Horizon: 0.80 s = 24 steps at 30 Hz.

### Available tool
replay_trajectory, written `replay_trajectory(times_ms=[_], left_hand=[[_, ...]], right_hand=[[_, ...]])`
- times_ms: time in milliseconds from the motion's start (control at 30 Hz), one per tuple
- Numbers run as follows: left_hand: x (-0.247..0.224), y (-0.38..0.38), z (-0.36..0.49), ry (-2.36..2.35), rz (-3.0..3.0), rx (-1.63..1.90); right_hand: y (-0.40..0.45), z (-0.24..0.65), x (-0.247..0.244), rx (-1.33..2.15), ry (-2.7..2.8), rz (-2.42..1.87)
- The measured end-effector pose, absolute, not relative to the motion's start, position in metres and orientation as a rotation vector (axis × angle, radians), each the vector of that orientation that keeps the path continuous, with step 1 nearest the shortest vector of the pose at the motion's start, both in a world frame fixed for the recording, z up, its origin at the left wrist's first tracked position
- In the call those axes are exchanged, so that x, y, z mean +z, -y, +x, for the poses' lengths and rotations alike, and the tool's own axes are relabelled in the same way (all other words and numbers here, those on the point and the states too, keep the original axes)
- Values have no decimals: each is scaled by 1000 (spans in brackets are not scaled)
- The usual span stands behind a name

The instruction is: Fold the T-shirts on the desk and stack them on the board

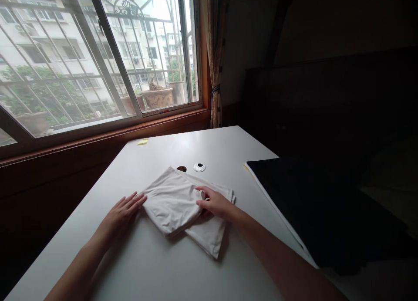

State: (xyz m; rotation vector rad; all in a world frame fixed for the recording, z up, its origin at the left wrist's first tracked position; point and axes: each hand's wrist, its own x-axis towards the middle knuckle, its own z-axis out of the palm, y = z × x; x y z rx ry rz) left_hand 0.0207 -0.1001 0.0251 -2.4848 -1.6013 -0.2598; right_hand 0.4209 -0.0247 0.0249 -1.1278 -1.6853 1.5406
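A folded white cloth (pixel 173 201) lies at an angle on the white table (pixel 209 148), partly over another folded white cloth (pixel 209 235). At the left corner of the upper cloth, my left hand (pixel 126 209) rests with its fingers stretched out, the fingertips touching the cloth's edge. On the right side my right hand (pixel 212 203) grips the edge of the upper cloth between thumb and fingers. The lower cloth sticks out beneath my right hand and forearm.
Behind the cloths are a round hole (pixel 181 168) and a round white grommet (pixel 199 167) in the tabletop. A yellow slip (pixel 143 142) lies at the back left. Dark fabric (pixel 313 205) covers the right side. A window and curtain (pixel 216 52) stand behind.
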Motion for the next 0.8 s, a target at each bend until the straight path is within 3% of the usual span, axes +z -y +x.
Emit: replay_trajectory(times_ms=[200, 433, 800], left_hand=[[24, 111, 53, 1334, -2630, -359], [43, 120, 107, 1062, -2758, -311], [38, 114, 110, 1171, -2721, -412]], right_hand=[[24, 419, 26, 1220, 1856, -1134], [20, 417, 27, 1582, 1499, -941], [20, 415, 33, 1784, 1035, -915]])
